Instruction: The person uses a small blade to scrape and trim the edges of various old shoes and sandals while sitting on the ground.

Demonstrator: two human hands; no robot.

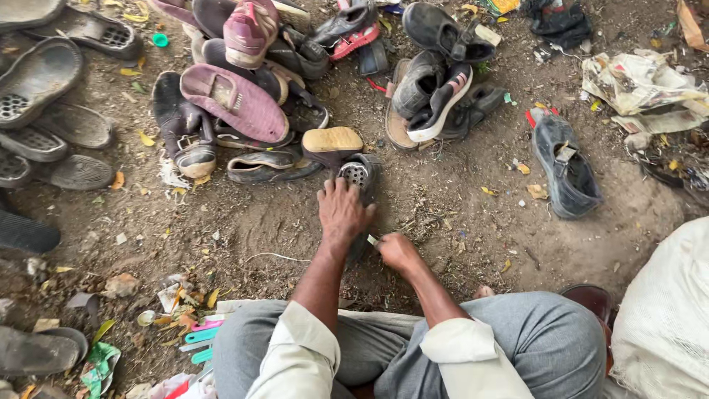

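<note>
Shoe under left hand (360, 174): middle covered by the left hand (343, 210); only the grid-pattern toe shows.
Item in right hand (399, 251): small pale tip (373, 240) visible; kind cannot be told.
White sack (668, 310): cut off by right and bottom edges.
Shoe pile (244, 96): lower shoes hidden under upper ones.
Soles at left (37, 81): cut off by left edge.
Person's feet: mostly hidden behind the knees.

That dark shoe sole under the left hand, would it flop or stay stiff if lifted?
The sole would probably bend somewhat: it looks thin and rubbery, with a perforated heel. It is likely light for its size, being stripped of its upper. Lying flat on the dirt under the left hand, it should not roll; the right hand works at its near end.
</note>
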